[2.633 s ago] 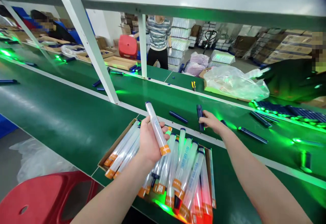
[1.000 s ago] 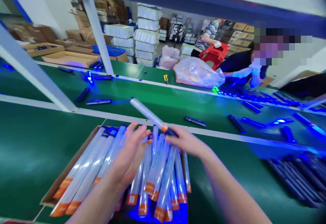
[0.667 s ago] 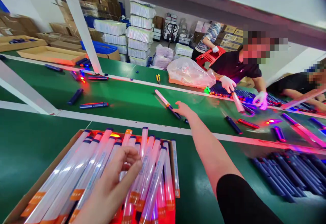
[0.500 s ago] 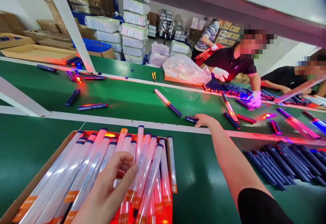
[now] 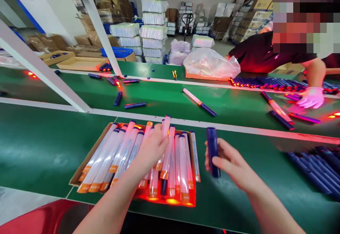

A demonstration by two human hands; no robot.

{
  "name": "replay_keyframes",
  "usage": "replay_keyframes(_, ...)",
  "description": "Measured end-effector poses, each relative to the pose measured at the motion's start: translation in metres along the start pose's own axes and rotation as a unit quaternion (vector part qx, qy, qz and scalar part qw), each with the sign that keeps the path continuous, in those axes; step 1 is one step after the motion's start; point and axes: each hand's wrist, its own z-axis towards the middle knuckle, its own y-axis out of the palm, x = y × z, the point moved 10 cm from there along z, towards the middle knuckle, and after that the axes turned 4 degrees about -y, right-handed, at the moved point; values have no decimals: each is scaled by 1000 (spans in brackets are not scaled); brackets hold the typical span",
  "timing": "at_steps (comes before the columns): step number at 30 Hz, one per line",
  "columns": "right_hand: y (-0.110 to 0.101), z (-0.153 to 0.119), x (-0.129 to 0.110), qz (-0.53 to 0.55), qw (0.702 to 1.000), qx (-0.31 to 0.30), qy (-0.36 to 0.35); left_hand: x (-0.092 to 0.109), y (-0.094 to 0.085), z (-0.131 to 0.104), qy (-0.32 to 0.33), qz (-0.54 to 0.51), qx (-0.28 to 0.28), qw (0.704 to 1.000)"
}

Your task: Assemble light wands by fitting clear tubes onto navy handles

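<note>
The right hand (image 5: pixel 228 161) holds a dark handle (image 5: pixel 213 152) beyond the box's right edge.

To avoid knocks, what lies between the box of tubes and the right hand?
A clear tube beside the box, then bare green tabletop, seen in the head view.
</note>
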Motion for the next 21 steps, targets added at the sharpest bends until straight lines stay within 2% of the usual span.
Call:
replay_keyframes(2, 63, -25, 14, 135, 987, -50, 71, -6, -8, 6, -78, -166, 14, 983)
replay_keyframes(4, 117, -43, 28, 204, 965, -81, 144, -14, -4, 8, -167, -335, 21, 927)
replay_keyframes(6, 154, -52, 40, 221, 950, -90, 199, -13, 3, 8, -205, -445, 13, 872)
replay_keyframes(7, 166, -52, 44, 218, 948, -88, 212, -10, 5, 7, -201, -476, 11, 856)
replay_keyframes(9, 179, -46, 47, 200, 951, -91, 216, -7, 4, 5, -188, -502, 16, 844)
replay_keyframes(11, 184, -37, 43, 181, 959, -107, 191, -7, 2, 1, -184, -508, 30, 841)
replay_keyframes(17, 181, -30, 35, 177, 965, -103, 161, -6, -11, 4, -150, -573, 64, 803)
replay_keyframes(19, 183, -29, 31, 180, 967, -104, 151, -9, -17, 6, -143, -569, 78, 806)
replay_keyframes(21, 182, -26, 29, 163, 972, -94, 142, -11, -25, 6, -135, -543, 99, 823)
